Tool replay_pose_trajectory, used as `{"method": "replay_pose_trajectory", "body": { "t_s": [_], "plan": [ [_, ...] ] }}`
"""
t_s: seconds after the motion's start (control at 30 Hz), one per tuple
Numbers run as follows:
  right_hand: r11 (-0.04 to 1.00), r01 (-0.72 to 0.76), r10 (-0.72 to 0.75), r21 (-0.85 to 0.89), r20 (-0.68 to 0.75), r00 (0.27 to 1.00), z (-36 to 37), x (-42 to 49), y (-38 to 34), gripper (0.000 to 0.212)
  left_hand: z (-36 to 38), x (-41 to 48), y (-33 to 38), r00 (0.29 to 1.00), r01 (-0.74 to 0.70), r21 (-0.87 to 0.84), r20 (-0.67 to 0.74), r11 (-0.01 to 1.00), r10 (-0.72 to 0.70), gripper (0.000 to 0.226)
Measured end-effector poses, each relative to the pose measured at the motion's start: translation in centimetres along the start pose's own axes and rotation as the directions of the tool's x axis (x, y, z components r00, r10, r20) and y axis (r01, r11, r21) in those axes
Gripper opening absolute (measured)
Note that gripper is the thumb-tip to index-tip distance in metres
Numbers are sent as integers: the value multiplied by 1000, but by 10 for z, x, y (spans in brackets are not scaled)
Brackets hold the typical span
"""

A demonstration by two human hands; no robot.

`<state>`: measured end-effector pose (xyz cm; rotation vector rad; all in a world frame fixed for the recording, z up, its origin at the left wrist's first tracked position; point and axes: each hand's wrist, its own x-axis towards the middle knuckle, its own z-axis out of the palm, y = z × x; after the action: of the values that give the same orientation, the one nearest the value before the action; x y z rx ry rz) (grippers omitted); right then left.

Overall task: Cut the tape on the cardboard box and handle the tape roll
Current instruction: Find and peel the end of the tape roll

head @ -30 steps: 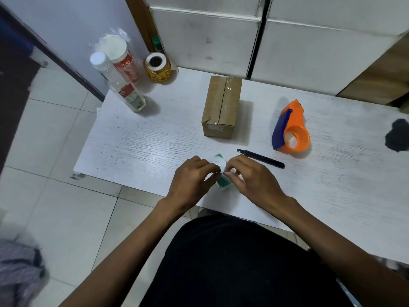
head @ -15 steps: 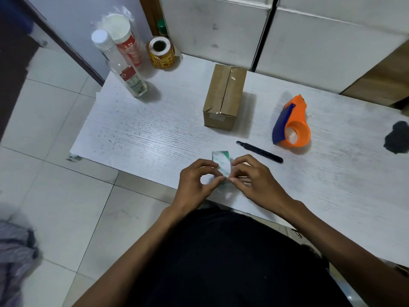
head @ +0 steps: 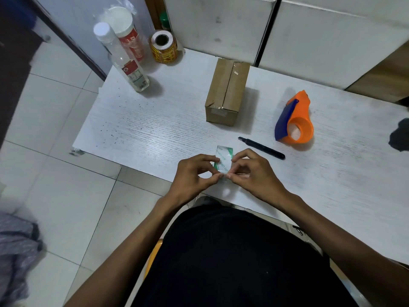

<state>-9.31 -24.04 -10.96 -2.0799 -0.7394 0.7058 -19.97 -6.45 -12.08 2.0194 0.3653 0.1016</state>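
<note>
A small clear tape roll with a green and white core stands on edge near the table's front edge. My left hand and my right hand both pinch it, fingertips meeting at its near side. A brown cardboard box, sealed along its top seam with clear tape, sits further back at the middle. A black utility knife lies flat just right of my right hand. An orange and blue tape dispenser rests to the right of the box.
The white table ends in a front edge close to my hands. A clear bottle, a red-labelled container and a yellow label roll stand at the back left. A black object lies at the far right.
Both hands have lifted the tape roll slightly and turned it on edge, fingertips shifting to its near side. The box, knife and dispenser have stayed put; the camera tilted a little.
</note>
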Motion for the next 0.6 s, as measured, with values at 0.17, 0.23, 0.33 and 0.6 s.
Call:
{"method": "replay_pose_trajectory", "body": {
  "t_s": [0.17, 0.23, 0.33, 0.6],
  "plan": [
    [997, -75, 75, 26, -7, 997, 0, 3, -1, 5, 6, 1, 0, 995, 92, -71, -43, 993, -95, 6],
    [993, -106, 106, 52, -4, 994, 0, 3, -1, 5, 5, 2, -1, 994, 107, -97, -25, 990, -110, 7],
    [987, -146, 146, 66, 8, 989, -1, 4, -4, 6, 3, 4, -2, 992, 125, -141, -11, 982, -128, 8],
    [972, -216, 219, 94, -19, 975, 0, 8, -6, 6, 4, 9, -2, 990, 140, -174, -11, 975, -144, 8]
  ]
}}
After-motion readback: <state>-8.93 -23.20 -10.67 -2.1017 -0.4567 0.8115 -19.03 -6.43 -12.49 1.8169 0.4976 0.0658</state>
